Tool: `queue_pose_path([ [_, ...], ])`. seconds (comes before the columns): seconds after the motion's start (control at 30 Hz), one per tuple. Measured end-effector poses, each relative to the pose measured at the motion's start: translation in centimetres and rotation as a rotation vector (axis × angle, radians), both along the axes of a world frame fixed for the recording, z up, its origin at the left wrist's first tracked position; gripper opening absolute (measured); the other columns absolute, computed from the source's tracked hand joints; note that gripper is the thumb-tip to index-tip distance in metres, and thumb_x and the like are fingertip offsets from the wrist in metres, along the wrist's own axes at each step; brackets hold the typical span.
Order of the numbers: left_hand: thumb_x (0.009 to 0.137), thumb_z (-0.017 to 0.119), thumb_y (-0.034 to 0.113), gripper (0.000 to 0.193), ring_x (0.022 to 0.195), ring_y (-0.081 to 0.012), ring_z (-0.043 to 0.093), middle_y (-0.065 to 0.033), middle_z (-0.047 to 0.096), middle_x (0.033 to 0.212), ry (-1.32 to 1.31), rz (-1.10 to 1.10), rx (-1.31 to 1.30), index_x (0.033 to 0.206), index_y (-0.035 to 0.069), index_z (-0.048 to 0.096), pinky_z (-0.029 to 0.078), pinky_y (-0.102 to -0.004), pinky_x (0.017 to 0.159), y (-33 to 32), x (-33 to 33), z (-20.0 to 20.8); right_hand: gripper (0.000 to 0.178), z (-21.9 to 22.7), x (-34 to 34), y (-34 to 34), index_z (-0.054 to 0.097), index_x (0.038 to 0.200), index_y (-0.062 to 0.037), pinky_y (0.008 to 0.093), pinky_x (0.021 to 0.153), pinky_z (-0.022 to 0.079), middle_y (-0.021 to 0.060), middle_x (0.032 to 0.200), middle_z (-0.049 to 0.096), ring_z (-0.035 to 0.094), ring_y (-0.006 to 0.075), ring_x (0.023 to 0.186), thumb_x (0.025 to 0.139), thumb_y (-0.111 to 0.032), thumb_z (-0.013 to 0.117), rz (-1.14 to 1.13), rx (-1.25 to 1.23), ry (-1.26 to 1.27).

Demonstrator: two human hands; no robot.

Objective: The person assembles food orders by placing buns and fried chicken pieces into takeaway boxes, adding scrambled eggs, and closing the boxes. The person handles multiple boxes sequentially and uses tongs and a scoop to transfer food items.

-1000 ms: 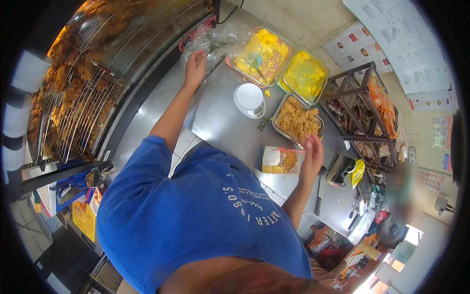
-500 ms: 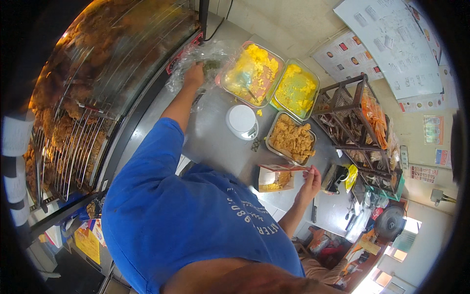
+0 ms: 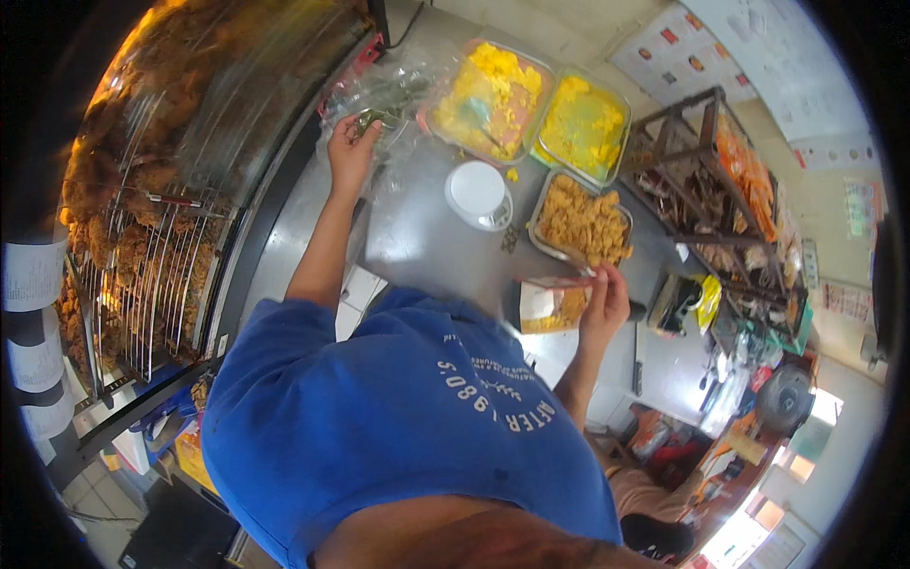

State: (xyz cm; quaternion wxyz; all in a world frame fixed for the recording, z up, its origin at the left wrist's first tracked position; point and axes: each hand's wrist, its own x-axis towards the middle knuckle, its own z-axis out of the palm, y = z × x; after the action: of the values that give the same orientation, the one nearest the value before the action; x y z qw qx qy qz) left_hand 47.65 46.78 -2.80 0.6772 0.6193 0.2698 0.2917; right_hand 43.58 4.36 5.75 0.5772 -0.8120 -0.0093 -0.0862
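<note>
Steel counter (image 3: pixel 417 237): near its far edge the left hand (image 3: pixel 353 144) pinches green leaves (image 3: pixel 368 119) beside a clear plastic bag (image 3: pixel 384 93); toward the near edge, the right hand (image 3: pixel 603 305) is closed around a small open food box (image 3: pixel 548 305), just below a tray of fried pieces (image 3: pixel 580 220).

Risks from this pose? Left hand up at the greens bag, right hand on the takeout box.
1. The right hand holds the open box near the counter edge; it may tip and spill.
2. The left hand reaches far to the bag of greens; dragging it might nudge the white lidded cup.
</note>
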Motion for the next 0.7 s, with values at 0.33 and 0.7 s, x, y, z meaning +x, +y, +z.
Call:
queue_pose_path([
  [0.33,0.091,0.061,0.014,0.022,0.055,-0.0078,0.056,-0.004,0.064,0.078,0.036,-0.957,-0.182,0.108,0.0,0.06,0.042,-0.0189,0.044,-19.0,-11.2,9.3,0.031,2.5,-5.2,5.4,0.062,0.11,-0.0018,0.0292,0.081,0.048,0.0091,0.096,0.065,0.061,0.0153,0.087,0.082,-0.011,0.07,0.525,0.323,0.096],
  [0.7,0.095,0.055,0.019,0.025,0.069,-0.0059,0.053,-0.0015,0.064,0.091,0.156,-0.816,-0.102,0.114,0.005,0.059,0.045,-0.0204,0.057,-26.2,-13.4,6.2,0.011,4.2,-4.6,-16.1,0.064,0.097,-0.0039,0.0252,0.069,0.047,0.0059,0.079,0.061,0.059,0.0168,0.075,0.086,-0.004,0.061,-0.091,-0.207,-0.977],
])
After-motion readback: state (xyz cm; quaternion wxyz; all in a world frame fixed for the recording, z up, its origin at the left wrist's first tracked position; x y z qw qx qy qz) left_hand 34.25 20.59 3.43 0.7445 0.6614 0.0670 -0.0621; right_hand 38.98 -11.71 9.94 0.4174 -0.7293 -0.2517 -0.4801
